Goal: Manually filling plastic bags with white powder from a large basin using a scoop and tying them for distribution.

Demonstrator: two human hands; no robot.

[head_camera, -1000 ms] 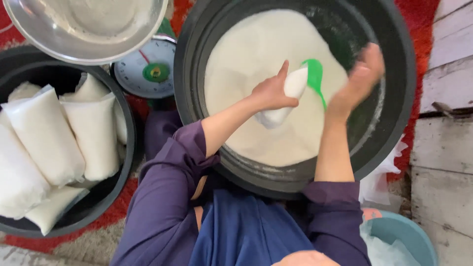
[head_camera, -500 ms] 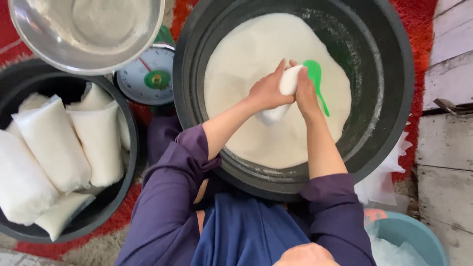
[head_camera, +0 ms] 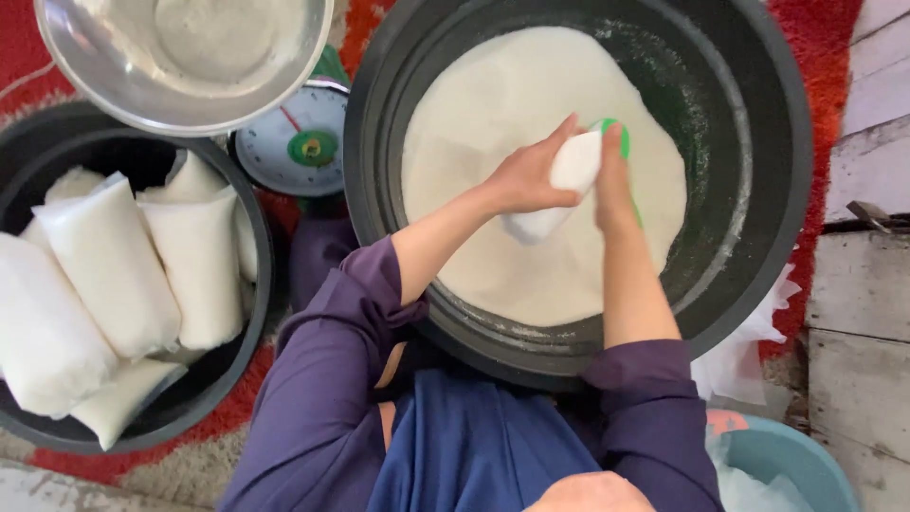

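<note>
Two black tubs: the large tub holds a mound of white powder; the smaller tub, well to the left of the fingers, holds about six filled white bags, the count unsure where they overlap. One clear plastic bag, partly filled with powder, over the mound in the large tub. One green scoop, mostly hidden behind the right hand. One steel bowl and one dial scale beneath it, both far left of the fingers. One pale blue bucket, below the right elbow. Left hand: fingers curled narrowly around the bag's left side, holding it. Right hand: fingers closed at the bag's upper right edge, against the scoop; whether they grip the scoop or the bag cannot be told. Bag's long axis runs diagonally, mouth toward the upper right at the scoop, filled bottom toward the lower left, resting on the powder just beneath the left fingers.
</note>
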